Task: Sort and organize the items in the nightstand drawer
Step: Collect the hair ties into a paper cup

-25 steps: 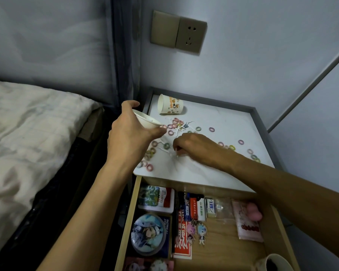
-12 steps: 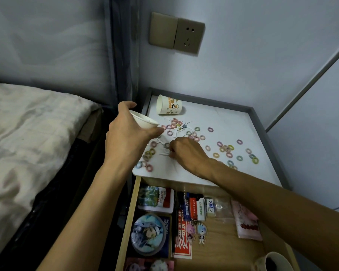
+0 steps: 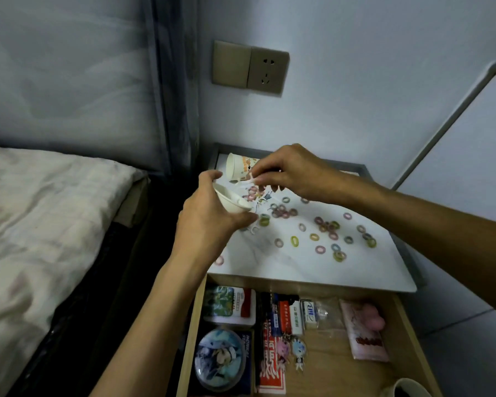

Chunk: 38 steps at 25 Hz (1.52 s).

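The left hand grips a small white paper cup. Just above the cup, the right hand pinches thin white plastic picks; best released only over its mouth. Right of the cup, coloured elastic rings litter the white marble tabletop.

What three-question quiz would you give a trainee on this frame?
1. True or false: the left hand holds a white cup.
2. The right hand pinches: A) a coin, B) white picks, C) a key.
3. Fill in: the printed cup lies on its ____.

Key: 1 true; 2 B; 3 side.
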Motion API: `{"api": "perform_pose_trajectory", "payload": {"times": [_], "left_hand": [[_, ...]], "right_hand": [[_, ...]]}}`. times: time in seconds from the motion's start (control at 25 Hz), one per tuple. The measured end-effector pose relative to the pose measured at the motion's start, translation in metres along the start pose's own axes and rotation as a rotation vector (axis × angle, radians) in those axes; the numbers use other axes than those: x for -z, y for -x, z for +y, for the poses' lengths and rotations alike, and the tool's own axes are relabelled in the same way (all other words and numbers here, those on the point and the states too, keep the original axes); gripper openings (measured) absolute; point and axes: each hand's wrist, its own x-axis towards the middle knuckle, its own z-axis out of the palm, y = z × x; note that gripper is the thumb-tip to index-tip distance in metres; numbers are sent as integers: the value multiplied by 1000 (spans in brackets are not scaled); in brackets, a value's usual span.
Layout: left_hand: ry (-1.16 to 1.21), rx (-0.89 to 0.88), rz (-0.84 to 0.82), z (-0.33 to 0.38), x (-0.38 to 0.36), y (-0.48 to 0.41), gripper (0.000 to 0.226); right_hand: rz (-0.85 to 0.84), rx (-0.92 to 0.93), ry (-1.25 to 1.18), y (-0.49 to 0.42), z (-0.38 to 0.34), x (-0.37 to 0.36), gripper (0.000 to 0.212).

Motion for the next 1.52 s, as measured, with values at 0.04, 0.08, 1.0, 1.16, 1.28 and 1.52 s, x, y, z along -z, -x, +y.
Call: {"api": "perform_pose_trajectory", "payload": {"times": [0.04, 0.08, 1.0, 1.16, 1.28, 1.52], "left_hand": [[7, -9, -18, 2, -3, 1, 91], [22, -16, -28, 4, -5, 1, 90], [116, -1, 90, 6, -2, -4, 82], [119, 8, 90, 6, -4, -2, 83], [119, 5, 94, 6, -2, -2, 84], [97, 12, 116, 1, 3, -6, 84]], "right_hand": [[-63, 39, 37, -2, -10, 3, 15], [-117, 72, 62, -2, -18, 4, 16], [119, -413, 11, 29, 138, -85, 7], [54, -462, 34, 38, 136, -76, 14], [152, -460, 52, 19, 133, -67, 20], [-14, -392, 171, -35, 143, -79, 49]]}}
